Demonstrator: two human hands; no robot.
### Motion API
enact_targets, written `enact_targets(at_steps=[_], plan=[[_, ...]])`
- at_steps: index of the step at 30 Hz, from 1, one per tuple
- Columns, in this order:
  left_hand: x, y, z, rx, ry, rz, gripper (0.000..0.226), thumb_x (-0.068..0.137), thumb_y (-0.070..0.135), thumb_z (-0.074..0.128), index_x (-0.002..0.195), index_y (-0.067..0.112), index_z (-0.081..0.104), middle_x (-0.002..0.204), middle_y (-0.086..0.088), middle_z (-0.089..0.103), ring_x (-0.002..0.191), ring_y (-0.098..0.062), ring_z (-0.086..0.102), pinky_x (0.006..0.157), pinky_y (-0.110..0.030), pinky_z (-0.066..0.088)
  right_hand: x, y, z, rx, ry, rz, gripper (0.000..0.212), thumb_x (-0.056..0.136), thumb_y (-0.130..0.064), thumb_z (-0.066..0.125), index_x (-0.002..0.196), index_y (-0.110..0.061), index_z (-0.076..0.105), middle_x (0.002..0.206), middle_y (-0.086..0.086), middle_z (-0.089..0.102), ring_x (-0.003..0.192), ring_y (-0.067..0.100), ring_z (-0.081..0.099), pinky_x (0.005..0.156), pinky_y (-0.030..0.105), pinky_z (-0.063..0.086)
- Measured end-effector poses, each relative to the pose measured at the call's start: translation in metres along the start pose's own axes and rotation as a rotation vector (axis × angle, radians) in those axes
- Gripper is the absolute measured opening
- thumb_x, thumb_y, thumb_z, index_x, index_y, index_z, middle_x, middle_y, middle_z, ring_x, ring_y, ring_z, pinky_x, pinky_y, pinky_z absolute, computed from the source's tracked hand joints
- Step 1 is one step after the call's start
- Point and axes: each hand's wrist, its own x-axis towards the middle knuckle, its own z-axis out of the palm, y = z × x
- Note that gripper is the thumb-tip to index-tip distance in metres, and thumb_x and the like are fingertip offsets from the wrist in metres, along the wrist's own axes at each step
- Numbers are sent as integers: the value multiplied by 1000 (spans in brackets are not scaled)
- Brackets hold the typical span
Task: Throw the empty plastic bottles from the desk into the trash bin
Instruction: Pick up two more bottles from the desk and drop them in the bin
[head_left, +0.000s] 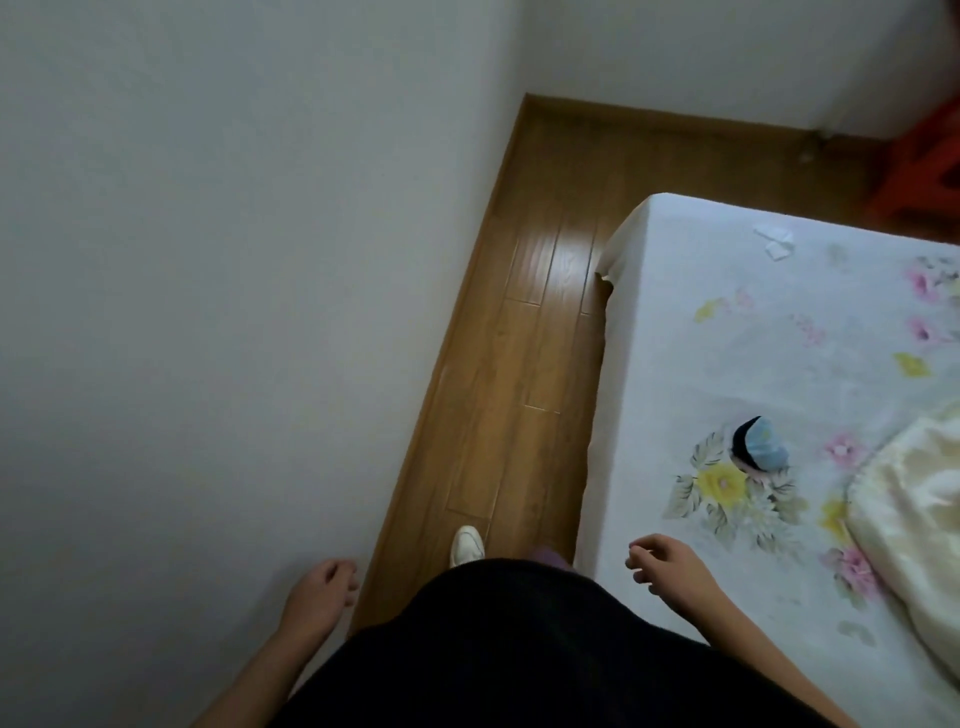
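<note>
No plastic bottle, desk or trash bin shows in the head view. My left hand (319, 592) hangs low at the left, close to the white wall, fingers loosely curled and holding nothing. My right hand (665, 566) hovers at the near edge of the bed, fingers apart and bent, also holding nothing. My dark clothing fills the bottom middle, and one white shoe (466, 543) stands on the wooden floor ahead of me.
A narrow strip of wooden floor (524, 322) runs between the white wall (208, 260) and a bed (779, 338) with a flowered sheet. On the bed lie a small blue-and-black cloth item (761, 441), a cream blanket (914, 499) and a paper scrap (775, 241). Something red (919, 171) stands at the far right.
</note>
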Motion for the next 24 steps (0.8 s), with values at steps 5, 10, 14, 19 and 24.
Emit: enact_targets(at_steps=[5, 10, 14, 19, 24], plan=[[55, 122, -3, 84, -85, 151, 22, 100, 28, 51, 89, 17, 67, 91, -9, 72, 75, -23, 67, 67, -33, 45, 25, -27, -10, 152, 64, 84, 11, 94, -19, 57, 93, -15, 68, 86, 5, 75, 78, 22, 70, 68, 37, 52], [94, 237, 6, 165, -139, 284, 21, 101, 33, 48, 95, 21, 64, 94, 0, 69, 86, -21, 68, 72, -34, 48, 65, -47, -33, 270, 99, 207, 13, 93, -12, 57, 95, -5, 68, 88, 15, 74, 68, 21, 63, 60, 30, 47], [132, 314, 14, 197, -118, 315, 20, 102, 34, 47, 91, 25, 62, 94, 1, 68, 89, -19, 66, 77, -37, 51, 129, -81, -73, 300, 98, 234, 14, 92, -9, 57, 95, -2, 68, 86, 15, 74, 66, 21, 62, 59, 31, 46], [166, 381, 32, 143, -43, 242, 22, 100, 29, 49, 92, 17, 66, 93, -4, 71, 85, -21, 67, 71, -35, 49, 212, -169, -134, 190, 59, 127, 15, 93, -14, 57, 98, -5, 68, 84, 9, 74, 69, 21, 66, 64, 33, 49], [197, 423, 42, 127, -8, 180, 24, 98, 22, 53, 82, 15, 70, 86, -6, 74, 82, -26, 69, 67, -36, 49, 274, -280, -185, 43, 14, -69, 16, 92, -28, 57, 103, -20, 65, 96, -1, 73, 89, 16, 69, 80, 35, 56]])
